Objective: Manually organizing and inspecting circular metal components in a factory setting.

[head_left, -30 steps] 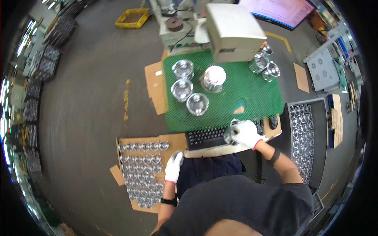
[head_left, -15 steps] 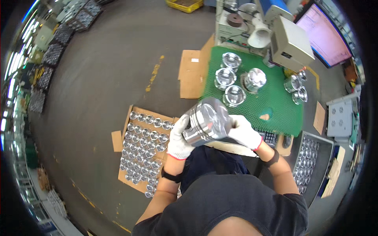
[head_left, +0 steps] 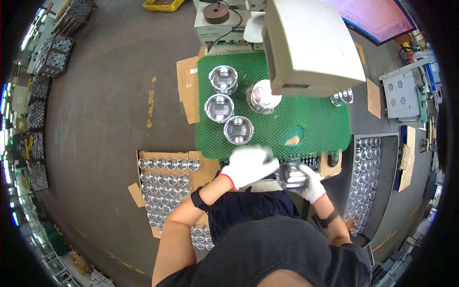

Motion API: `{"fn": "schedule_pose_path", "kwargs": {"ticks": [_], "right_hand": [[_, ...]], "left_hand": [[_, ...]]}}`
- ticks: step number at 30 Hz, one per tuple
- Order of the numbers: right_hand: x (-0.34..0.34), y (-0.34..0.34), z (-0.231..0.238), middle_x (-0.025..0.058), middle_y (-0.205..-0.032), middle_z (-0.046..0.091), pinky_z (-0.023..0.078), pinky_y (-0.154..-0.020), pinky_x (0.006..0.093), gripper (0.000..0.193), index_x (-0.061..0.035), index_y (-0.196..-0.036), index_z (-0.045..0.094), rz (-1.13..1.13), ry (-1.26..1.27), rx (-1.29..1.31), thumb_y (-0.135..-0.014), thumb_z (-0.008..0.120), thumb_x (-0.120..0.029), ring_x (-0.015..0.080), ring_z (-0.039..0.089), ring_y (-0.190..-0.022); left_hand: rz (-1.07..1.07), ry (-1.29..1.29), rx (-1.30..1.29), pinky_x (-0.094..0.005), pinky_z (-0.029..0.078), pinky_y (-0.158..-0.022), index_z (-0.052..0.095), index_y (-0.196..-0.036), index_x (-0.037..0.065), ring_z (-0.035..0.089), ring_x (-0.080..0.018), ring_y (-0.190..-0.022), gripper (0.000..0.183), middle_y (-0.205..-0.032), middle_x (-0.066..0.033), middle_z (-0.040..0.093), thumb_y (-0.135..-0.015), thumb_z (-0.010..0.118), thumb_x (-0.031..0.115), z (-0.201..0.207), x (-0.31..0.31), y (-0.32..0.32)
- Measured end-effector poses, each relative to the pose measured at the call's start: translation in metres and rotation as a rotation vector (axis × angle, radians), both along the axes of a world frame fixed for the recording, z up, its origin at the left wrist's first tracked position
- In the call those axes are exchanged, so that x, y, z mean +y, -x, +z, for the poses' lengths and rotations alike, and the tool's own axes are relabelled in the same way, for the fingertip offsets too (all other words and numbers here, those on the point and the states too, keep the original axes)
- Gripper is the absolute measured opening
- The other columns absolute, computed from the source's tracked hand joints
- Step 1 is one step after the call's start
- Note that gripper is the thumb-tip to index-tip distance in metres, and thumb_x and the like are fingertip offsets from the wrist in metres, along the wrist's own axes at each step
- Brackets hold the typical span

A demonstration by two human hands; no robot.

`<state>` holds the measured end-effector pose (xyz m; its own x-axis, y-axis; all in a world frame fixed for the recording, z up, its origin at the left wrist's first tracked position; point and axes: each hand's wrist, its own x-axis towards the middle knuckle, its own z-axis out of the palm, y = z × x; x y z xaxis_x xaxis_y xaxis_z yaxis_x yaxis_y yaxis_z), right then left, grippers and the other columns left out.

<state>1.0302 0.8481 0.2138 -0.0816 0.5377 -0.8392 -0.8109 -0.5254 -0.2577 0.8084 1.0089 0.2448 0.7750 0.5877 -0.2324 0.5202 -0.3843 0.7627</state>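
Right hand [head_left: 311, 184]: white glove with red cuff edge, clamped on a shiny metal piston [head_left: 291, 176] at the piston's right side. The held piston is above the near edge of the surface [head_left: 266, 185], close to the keyboard [head_left: 310, 161], bright streaks on the part facing up.

Left hand [head_left: 249, 166]: same kind of glove, blurred, extended over the near edge of the mat toward the held piston, fingertips just beside it. Cannot tell whether its fingers are apart or together, nor whether they touch the piston.

On the green mesh mat [head_left: 315, 136]: three pistons [head_left: 220, 108] grouped at left, open ends up. To the right of these, a piston [head_left: 266, 95] with its pale crown up on a round base, close beside the large beige housing [head_left: 313, 48]. Another piston [head_left: 342, 97] at the mat's right side, partly hidden by the housing. Mat has a hole near its front, brown material showing through.

Around: black mouse [head_left: 333, 159] on a brown board right of the keyboard; cardboard [head_left: 206, 168] at lower left carrying rows of pistons; grey bin [head_left: 389, 162] at right, rows of pistons inside; monitor [head_left: 373, 16] at upper right; brown reel [head_left: 216, 13] on the instrument box behind the mat
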Motion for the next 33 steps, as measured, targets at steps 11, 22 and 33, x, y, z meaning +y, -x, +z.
{"fn": "schedule_pose_path", "kwargs": {"ticks": [11,22,33], "right_hand": [[0.041,-0.061,0.002,0.0092,-0.117,0.067,0.06,-0.085,0.0491,0.041,-0.0115,-0.127,0.056,-0.147,-0.118,-0.289,-0.091,0.067,-0.028,0.0263,0.069,-0.103],[0.242,0.04,0.036,0.0203,-0.106,0.066,0.057,-0.078,0.0404,0.068,-0.0193,-0.136,0.051,1.108,-0.299,-1.715,-0.079,0.072,-0.05,0.0349,0.068,-0.091],[0.256,0.044,0.017,0.019,-0.105,0.064,0.054,-0.076,0.0477,0.06,-0.0121,-0.123,0.059,0.99,-0.909,-2.404,-0.076,0.07,-0.047,0.0376,0.067,-0.086]], "left_hand": [[0.174,-0.591,-0.203,-0.0451,0.054,-0.074,0.056,-0.123,0.0,0.064,-0.0366,-0.083,0.07,-0.101,-0.0222,0.058,-0.072,0.076,0.045,-0.122,0.15,-0.068],[0.905,0.601,-0.976,-0.0393,0.053,-0.098,0.035,-0.147,0.003,0.062,-0.0294,-0.115,0.075,-0.124,-0.018,0.06,-0.084,0.072,0.014,0.024,0.064,0.096],[1.705,0.903,-0.802,-0.0451,0.063,-0.074,0.057,-0.125,0.006,0.072,-0.0263,-0.092,0.04,-0.106,-0.0103,0.07,-0.091,0.064,0.027,-0.062,-0.177,0.304]]}}
